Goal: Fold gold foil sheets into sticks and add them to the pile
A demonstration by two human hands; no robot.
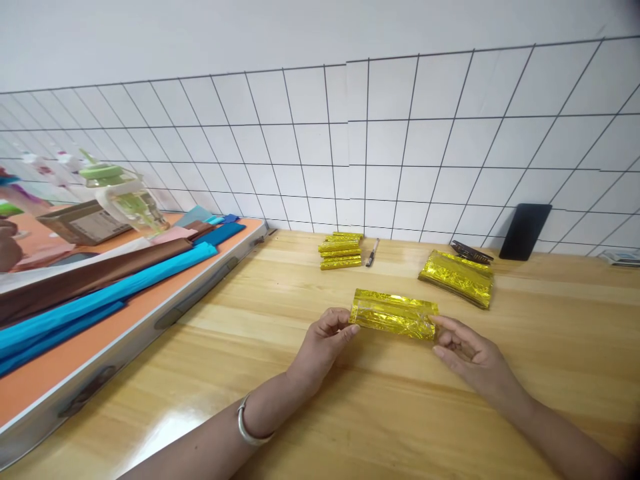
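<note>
A shiny gold foil sheet [395,315], creased lengthwise, is stretched between my two hands just above the wooden table. My left hand [327,340], with a silver bangle on its wrist, pinches the left end between thumb and fingers. At the right end, my right hand [465,347] has its thumb and fingers curled around the corner of the foil. Behind the sheet lie several narrow folded gold foil strips [341,252] in a small pile. A stack of flat gold foil sheets [459,277] rests farther right.
A pen [372,253] lies beside the strips. A black clip-like object [471,253] and a dark phone [525,231] are near the tiled wall. On the left, an orange-topped board [150,300] carries folded coloured paper or cloth, a cardboard box [85,223] and a green-lidded bottle [127,193].
</note>
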